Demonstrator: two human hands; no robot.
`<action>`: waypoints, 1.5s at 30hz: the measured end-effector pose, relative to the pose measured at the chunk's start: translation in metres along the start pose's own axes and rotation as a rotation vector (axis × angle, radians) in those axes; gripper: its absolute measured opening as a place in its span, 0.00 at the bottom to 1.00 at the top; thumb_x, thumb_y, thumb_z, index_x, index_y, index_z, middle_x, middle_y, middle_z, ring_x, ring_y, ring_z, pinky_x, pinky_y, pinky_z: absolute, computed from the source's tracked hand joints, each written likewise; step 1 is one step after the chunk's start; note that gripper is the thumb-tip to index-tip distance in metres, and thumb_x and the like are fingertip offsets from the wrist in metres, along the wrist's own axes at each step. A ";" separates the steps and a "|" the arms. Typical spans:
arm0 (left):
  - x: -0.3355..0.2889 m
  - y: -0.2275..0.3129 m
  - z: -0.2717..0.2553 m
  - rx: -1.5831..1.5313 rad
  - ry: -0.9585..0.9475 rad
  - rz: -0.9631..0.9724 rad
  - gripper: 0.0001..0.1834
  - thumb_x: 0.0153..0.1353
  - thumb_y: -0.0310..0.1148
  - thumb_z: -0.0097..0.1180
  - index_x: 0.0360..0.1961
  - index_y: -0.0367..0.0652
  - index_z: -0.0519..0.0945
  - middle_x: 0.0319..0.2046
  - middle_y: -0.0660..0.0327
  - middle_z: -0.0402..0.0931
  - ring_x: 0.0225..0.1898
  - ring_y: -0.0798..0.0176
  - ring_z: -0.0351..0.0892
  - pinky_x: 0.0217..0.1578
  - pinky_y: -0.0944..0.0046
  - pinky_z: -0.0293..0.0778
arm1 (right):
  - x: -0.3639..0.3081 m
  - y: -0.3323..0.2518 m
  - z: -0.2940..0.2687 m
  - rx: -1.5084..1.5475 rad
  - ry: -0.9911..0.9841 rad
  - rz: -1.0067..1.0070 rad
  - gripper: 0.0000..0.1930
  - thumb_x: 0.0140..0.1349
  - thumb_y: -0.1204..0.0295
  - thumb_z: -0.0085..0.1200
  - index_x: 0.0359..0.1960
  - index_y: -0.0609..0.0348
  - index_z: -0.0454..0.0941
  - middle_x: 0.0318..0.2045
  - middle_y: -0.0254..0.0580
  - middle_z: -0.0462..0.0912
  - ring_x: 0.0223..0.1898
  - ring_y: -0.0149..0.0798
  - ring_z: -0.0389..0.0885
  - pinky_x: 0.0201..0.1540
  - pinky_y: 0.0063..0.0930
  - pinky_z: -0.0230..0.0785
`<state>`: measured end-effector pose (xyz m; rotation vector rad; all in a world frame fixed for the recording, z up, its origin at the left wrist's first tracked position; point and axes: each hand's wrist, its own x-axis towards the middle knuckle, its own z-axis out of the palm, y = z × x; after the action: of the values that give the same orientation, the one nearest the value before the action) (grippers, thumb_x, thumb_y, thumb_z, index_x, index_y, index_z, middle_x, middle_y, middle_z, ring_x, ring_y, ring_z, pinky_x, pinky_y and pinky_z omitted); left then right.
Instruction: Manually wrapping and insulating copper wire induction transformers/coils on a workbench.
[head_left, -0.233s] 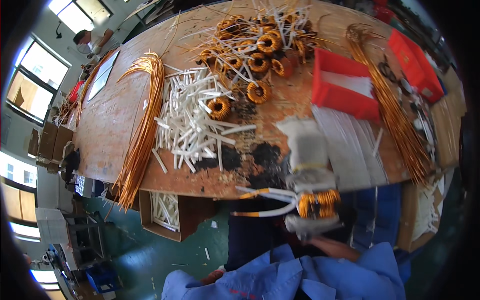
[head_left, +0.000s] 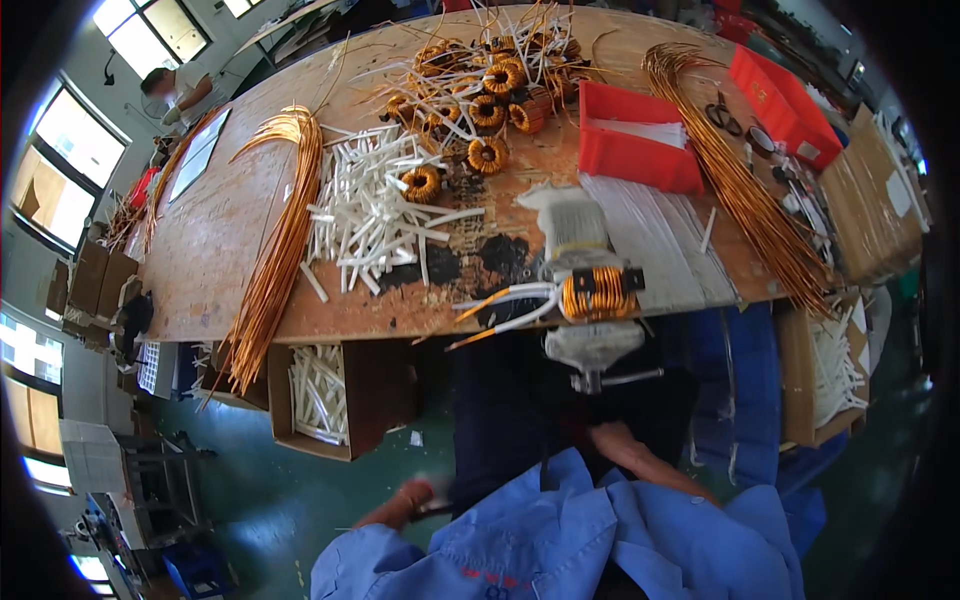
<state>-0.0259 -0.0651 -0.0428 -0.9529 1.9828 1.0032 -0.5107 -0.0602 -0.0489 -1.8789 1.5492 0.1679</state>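
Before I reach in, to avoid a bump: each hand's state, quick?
Left hand: blurred; grip cannot be told.
Right hand: below the vise, fingers unclear; grip cannot be told.

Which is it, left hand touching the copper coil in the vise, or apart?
Apart: the head view shows the left hand low beside the dark trousers, a wide gap from the copper coil in the vise.

The left hand (head_left: 416, 494) is blurred, its fingers smeared. Fingers of the right hand (head_left: 610, 440) fade into dark trousers (head_left: 497, 440). Beyond that hand, the vise (head_left: 594, 342) partly hides a copper coil (head_left: 593, 294); below both hands, the lower edge cuts the blue jacket (head_left: 500, 540).
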 end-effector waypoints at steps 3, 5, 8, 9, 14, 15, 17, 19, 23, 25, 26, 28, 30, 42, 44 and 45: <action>-0.076 0.033 -0.175 -0.246 0.040 -0.336 0.19 0.71 0.47 0.53 0.43 0.42 0.87 0.32 0.55 0.89 0.30 0.56 0.91 0.35 0.53 0.85 | -0.046 -0.043 -0.043 0.266 0.323 0.135 0.16 0.69 0.63 0.63 0.50 0.62 0.84 0.36 0.58 0.89 0.41 0.62 0.90 0.43 0.52 0.81; -0.124 0.045 -0.243 -0.570 0.499 -0.160 0.17 0.71 0.45 0.57 0.38 0.39 0.84 0.26 0.57 0.84 0.22 0.62 0.84 0.25 0.59 0.80 | -0.066 -0.059 -0.059 0.469 0.474 0.164 0.16 0.69 0.64 0.63 0.50 0.63 0.84 0.36 0.59 0.89 0.40 0.61 0.90 0.42 0.50 0.81; -0.165 0.076 -0.334 -0.811 0.762 -0.066 0.17 0.74 0.42 0.58 0.35 0.37 0.81 0.21 0.63 0.80 0.17 0.71 0.77 0.19 0.65 0.73 | -0.083 -0.090 -0.067 0.718 0.585 0.188 0.16 0.69 0.65 0.64 0.51 0.64 0.84 0.36 0.61 0.89 0.41 0.60 0.90 0.41 0.45 0.80; -0.167 0.075 -0.354 -0.758 0.853 -0.031 0.17 0.75 0.41 0.57 0.35 0.38 0.82 0.22 0.64 0.80 0.17 0.73 0.76 0.19 0.66 0.72 | -0.088 -0.097 -0.064 0.690 0.584 0.186 0.16 0.69 0.65 0.64 0.52 0.64 0.84 0.38 0.61 0.89 0.42 0.59 0.90 0.43 0.44 0.80; -0.137 0.033 -0.427 -0.190 1.440 -0.091 0.19 0.71 0.47 0.58 0.44 0.40 0.85 0.35 0.45 0.86 0.37 0.40 0.87 0.39 0.48 0.80 | -0.117 -0.128 -0.060 0.647 0.631 0.093 0.17 0.69 0.68 0.64 0.54 0.64 0.83 0.42 0.59 0.90 0.45 0.56 0.91 0.47 0.41 0.82; -0.137 0.025 -0.438 -0.192 1.529 -0.196 0.18 0.70 0.47 0.58 0.45 0.42 0.86 0.38 0.43 0.86 0.44 0.35 0.86 0.44 0.44 0.79 | -0.120 -0.125 -0.054 0.655 0.669 0.076 0.16 0.69 0.68 0.65 0.54 0.64 0.83 0.42 0.59 0.89 0.45 0.56 0.91 0.47 0.42 0.82; -0.141 -0.025 -0.455 -0.219 1.679 -0.262 0.14 0.69 0.41 0.58 0.43 0.43 0.86 0.39 0.43 0.86 0.45 0.35 0.86 0.47 0.44 0.80 | -0.133 -0.139 -0.064 0.792 0.665 0.144 0.15 0.69 0.70 0.64 0.54 0.65 0.84 0.41 0.55 0.91 0.43 0.47 0.92 0.47 0.36 0.82; -0.154 -0.086 -0.458 -0.194 1.775 -0.396 0.12 0.67 0.38 0.58 0.42 0.42 0.86 0.40 0.42 0.87 0.45 0.35 0.86 0.48 0.44 0.80 | -0.140 -0.146 -0.061 0.894 0.657 0.197 0.14 0.70 0.70 0.63 0.53 0.65 0.85 0.41 0.53 0.91 0.43 0.40 0.92 0.47 0.32 0.81; -0.169 -0.139 -0.466 -0.199 1.726 -0.556 0.13 0.66 0.37 0.59 0.45 0.42 0.87 0.41 0.41 0.87 0.47 0.37 0.87 0.51 0.45 0.80 | -0.136 -0.136 -0.049 1.193 0.555 0.248 0.13 0.74 0.73 0.59 0.54 0.69 0.84 0.41 0.45 0.90 0.43 0.32 0.86 0.49 0.27 0.79; -0.173 -0.150 -0.474 -0.144 1.679 -0.638 0.14 0.65 0.37 0.59 0.47 0.43 0.88 0.41 0.41 0.87 0.49 0.38 0.87 0.53 0.46 0.80 | -0.132 -0.134 -0.057 1.195 0.510 0.245 0.13 0.75 0.73 0.58 0.54 0.69 0.83 0.41 0.44 0.90 0.44 0.31 0.86 0.49 0.26 0.78; -0.174 -0.155 -0.480 -0.113 1.618 -0.658 0.18 0.63 0.40 0.61 0.50 0.43 0.88 0.45 0.40 0.86 0.51 0.39 0.86 0.54 0.47 0.80 | -0.131 -0.135 -0.063 1.195 0.489 0.243 0.12 0.75 0.73 0.57 0.54 0.69 0.83 0.41 0.44 0.90 0.44 0.30 0.86 0.49 0.26 0.78; -0.174 -0.163 -0.483 -0.140 1.386 -0.637 0.20 0.62 0.42 0.62 0.51 0.42 0.87 0.47 0.40 0.86 0.53 0.40 0.86 0.54 0.47 0.80 | -0.129 -0.133 -0.071 1.205 0.486 0.215 0.12 0.76 0.73 0.57 0.54 0.69 0.83 0.41 0.44 0.90 0.43 0.30 0.86 0.49 0.25 0.78; -0.167 -0.177 -0.479 -0.101 1.328 -0.640 0.24 0.61 0.47 0.64 0.52 0.41 0.86 0.49 0.40 0.85 0.53 0.39 0.85 0.54 0.48 0.80 | -0.125 -0.130 -0.077 1.213 0.479 0.210 0.12 0.76 0.73 0.57 0.54 0.68 0.83 0.40 0.44 0.90 0.42 0.29 0.86 0.48 0.25 0.78; -0.163 -0.235 -0.484 -0.319 1.341 -0.569 0.22 0.69 0.48 0.58 0.49 0.40 0.88 0.47 0.42 0.87 0.53 0.41 0.86 0.56 0.47 0.78 | -0.104 -0.109 -0.112 1.215 0.428 0.277 0.11 0.77 0.71 0.54 0.51 0.69 0.81 0.35 0.47 0.89 0.36 0.36 0.89 0.40 0.31 0.84; -0.160 -0.237 -0.491 -0.272 1.290 -0.560 0.21 0.69 0.46 0.58 0.49 0.39 0.87 0.48 0.41 0.86 0.54 0.40 0.86 0.55 0.46 0.78 | -0.109 -0.094 -0.125 1.173 0.502 0.287 0.11 0.78 0.71 0.53 0.50 0.69 0.81 0.34 0.47 0.88 0.33 0.37 0.90 0.38 0.32 0.85; -0.162 -0.227 -0.498 -0.219 1.243 -0.612 0.21 0.69 0.45 0.57 0.49 0.37 0.86 0.48 0.40 0.86 0.54 0.39 0.85 0.54 0.45 0.79 | -0.111 -0.086 -0.129 1.143 0.534 0.289 0.11 0.78 0.71 0.53 0.50 0.69 0.81 0.33 0.47 0.88 0.32 0.37 0.89 0.36 0.31 0.84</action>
<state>0.1140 -0.5415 0.2390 -2.5289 2.1620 0.2124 -0.5048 -0.0387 0.1402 -0.7970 1.6740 -0.9659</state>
